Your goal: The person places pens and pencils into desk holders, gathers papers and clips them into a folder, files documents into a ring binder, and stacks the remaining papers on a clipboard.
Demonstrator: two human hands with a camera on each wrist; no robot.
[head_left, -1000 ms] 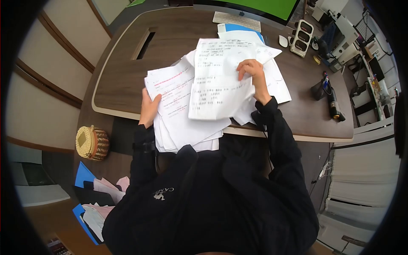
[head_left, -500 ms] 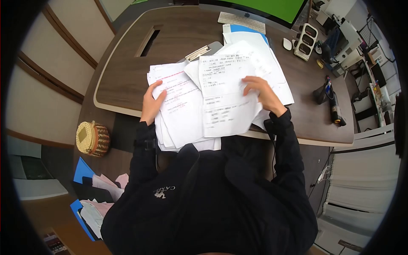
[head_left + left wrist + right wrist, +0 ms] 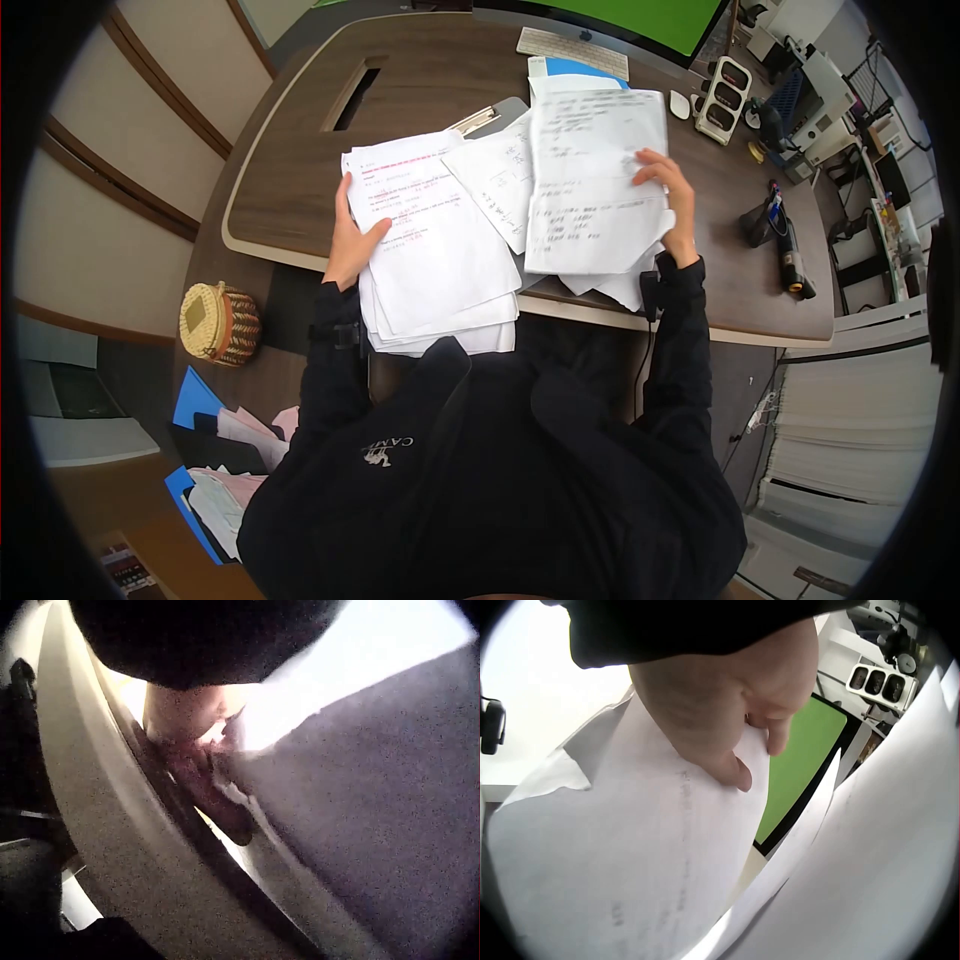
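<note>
My left hand (image 3: pixel 352 245) grips the left edge of a stack of printed papers (image 3: pixel 445 290), thumb on top and the other fingers hidden underneath. Red lines of text mark the top page. In the left wrist view that hand (image 3: pixel 196 750) is dim at the edge of the sheets. My right hand (image 3: pixel 672 195) pinches the right edge of a handwritten sheet (image 3: pixel 590 165), raised over other papers on the right. The right wrist view shows the thumb and a fingertip of this hand (image 3: pixel 727 705) at the sheet's edge. Between the two lies a slanted sheet with handwriting (image 3: pixel 495 185).
Behind the papers are a clipboard (image 3: pixel 497 116), a blue folder (image 3: pixel 585 72), a keyboard (image 3: pixel 572 52) and a monitor (image 3: pixel 640 30). A mouse (image 3: pixel 679 105), a white three-slot holder (image 3: pixel 722 100) and a pen holder (image 3: pixel 762 222) stand right. A woven basket (image 3: pixel 220 323) sits left.
The handwritten sheet was over the middle, dipped toward me, then went up and right with my right hand. More of the red-marked stack shows now. My left hand has stayed at the stack's edge.
</note>
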